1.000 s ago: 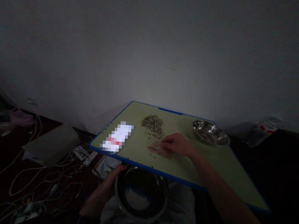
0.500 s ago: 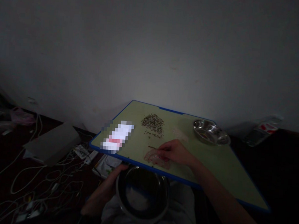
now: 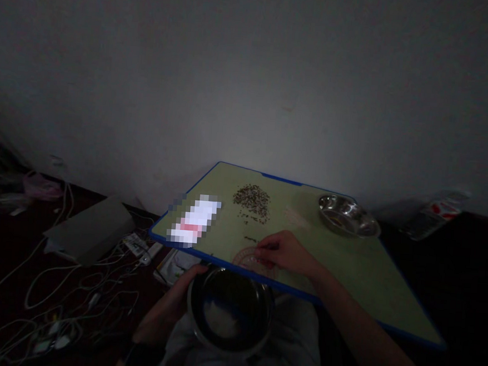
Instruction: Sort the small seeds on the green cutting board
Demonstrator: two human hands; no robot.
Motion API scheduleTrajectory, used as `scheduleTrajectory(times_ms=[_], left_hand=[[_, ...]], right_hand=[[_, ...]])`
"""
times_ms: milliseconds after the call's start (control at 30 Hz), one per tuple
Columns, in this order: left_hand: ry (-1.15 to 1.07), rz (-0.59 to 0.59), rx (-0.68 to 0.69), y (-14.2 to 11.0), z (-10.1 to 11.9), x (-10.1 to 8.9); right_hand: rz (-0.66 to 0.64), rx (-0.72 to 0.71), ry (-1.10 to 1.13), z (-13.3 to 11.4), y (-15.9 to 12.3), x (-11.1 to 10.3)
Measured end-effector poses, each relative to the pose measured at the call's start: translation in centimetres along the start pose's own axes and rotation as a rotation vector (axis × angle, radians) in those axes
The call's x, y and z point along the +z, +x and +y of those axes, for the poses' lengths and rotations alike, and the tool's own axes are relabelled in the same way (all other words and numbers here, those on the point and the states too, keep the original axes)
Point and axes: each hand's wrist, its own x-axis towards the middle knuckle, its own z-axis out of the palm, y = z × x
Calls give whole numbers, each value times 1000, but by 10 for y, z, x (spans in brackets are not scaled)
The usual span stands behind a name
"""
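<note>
My right hand (image 3: 283, 252) is closed, its fingertips pinching a clear curved plastic piece with reddish markings, shaped like a protractor (image 3: 245, 256). The piece lies low over the near edge of a pale green tabletop with a blue rim (image 3: 338, 267). Just beyond it is a short line of dark seed-like bits (image 3: 250, 239). My left hand (image 3: 184, 290) grips the left rim of a deep metal bowl (image 3: 251, 348) on my lap, below the table edge. Dim pale contents show inside. A pile of small black-and-white seed-like grains (image 3: 252, 199) sits farther back.
A bright blurred-out phone-like screen (image 3: 195, 224) lies at the table's left. A shiny metal basin (image 3: 348, 215) stands at the right, with a faint whitish patch (image 3: 295, 215) beside it. Tangled cables (image 3: 89, 300) and a grey box (image 3: 90, 228) are on the left floor.
My right hand has drawn the clear protractor-like piece slightly toward the near edge, away from the line of dark bits. The view has shifted slightly. My left hand still holds the bowl.
</note>
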Motion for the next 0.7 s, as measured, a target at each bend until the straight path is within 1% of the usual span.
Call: scheduleTrajectory(times_ms=[33, 67, 100, 200, 267, 367, 433, 500, 600, 700], left_hand=[[-23, 9, 23, 0, -5, -6], [-12, 9, 30, -1, -8, -11], [6, 27, 66, -1, -10, -16], [61, 51, 54, -5, -9, -24], [98, 74, 70, -7, -6, -26], [117, 67, 113, -6, -3, -28], [118, 65, 106, -5, 1, -28], [109, 60, 70, -4, 5, -26], [117, 33, 65, -4, 8, -23], [93, 42, 52, -7, 7, -19]], right_hand=[[27, 3, -16, -1, 2, 1], [58, 1, -43, -2, 5, 2], [88, -8, -80, -4, 8, 3], [142, -67, -197, -13, 21, 10], [134, -96, -244, -19, 29, 16], [75, -132, -243, -25, 37, 24], [30, -160, -218, -26, 40, 28], [1, -175, -200, -27, 41, 29], [-16, -173, -196, -28, 38, 25], [39, -171, -194, -25, 32, 10]])
